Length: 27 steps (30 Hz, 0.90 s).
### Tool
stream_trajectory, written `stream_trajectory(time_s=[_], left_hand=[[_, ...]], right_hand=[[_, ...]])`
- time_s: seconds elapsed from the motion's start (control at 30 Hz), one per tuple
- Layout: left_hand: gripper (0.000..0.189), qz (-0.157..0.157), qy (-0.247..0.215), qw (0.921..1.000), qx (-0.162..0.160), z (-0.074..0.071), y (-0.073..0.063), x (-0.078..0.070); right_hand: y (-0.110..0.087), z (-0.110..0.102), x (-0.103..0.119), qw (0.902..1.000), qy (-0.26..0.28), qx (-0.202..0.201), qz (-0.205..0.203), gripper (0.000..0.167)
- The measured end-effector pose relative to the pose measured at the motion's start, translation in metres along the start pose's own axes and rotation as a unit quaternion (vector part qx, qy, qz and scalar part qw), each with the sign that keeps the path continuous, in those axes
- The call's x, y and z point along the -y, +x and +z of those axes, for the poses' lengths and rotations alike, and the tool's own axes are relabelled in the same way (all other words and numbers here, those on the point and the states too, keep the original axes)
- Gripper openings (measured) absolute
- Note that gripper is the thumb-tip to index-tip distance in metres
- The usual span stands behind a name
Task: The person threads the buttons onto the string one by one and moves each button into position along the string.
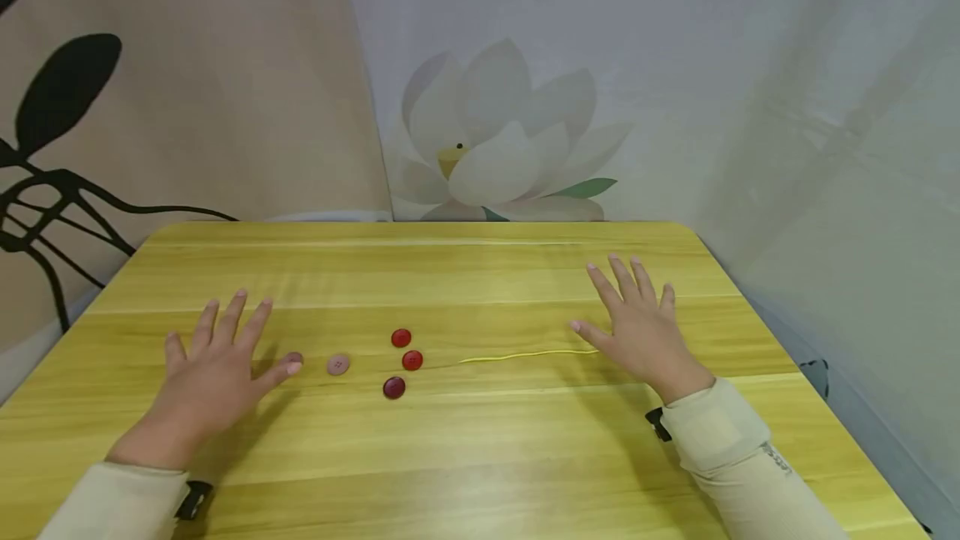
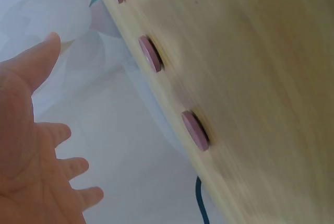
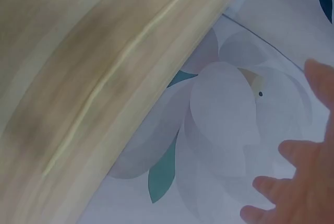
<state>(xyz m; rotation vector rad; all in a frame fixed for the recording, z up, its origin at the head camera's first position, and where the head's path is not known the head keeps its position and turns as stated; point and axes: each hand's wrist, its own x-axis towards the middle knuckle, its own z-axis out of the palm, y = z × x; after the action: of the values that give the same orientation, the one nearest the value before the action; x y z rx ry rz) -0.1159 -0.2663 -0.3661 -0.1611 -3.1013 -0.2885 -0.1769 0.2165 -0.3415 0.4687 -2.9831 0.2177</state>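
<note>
My left hand [image 1: 213,382] is held over the left part of the table with its fingers spread and holds nothing. Its thumb overlaps a dusky pink button [image 1: 294,357] in the head view, and a second pink button [image 1: 338,365] lies just to the right. Farther right are two red buttons [image 1: 412,360] and one dark maroon button [image 1: 393,387]. In the left wrist view a pink button [image 2: 195,130] lies flat, apart from the hand. Fingers spread, my right hand [image 1: 645,340] hovers by the right end of a thin yellow string [image 1: 525,355], which lies nearly straight.
The wood-grain table [image 1: 480,457] has rounded far corners. Behind it hangs a pale cloth backdrop [image 1: 750,107] printed with a large lotus flower [image 1: 502,148] and dark leaves. A small black fitting [image 1: 193,500] shows at the left cuff, another [image 1: 658,423] at the right.
</note>
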Motion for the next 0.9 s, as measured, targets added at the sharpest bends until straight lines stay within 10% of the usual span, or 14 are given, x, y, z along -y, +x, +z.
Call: stream_trajectory(time_s=[0.9], left_hand=[[0.091,0.040,-0.109,0.9907,-0.071,-0.005,0.005,0.011]], right_hand=[[0.009,0.013,0.023,0.9962,0.072,-0.021,-0.044,0.082]])
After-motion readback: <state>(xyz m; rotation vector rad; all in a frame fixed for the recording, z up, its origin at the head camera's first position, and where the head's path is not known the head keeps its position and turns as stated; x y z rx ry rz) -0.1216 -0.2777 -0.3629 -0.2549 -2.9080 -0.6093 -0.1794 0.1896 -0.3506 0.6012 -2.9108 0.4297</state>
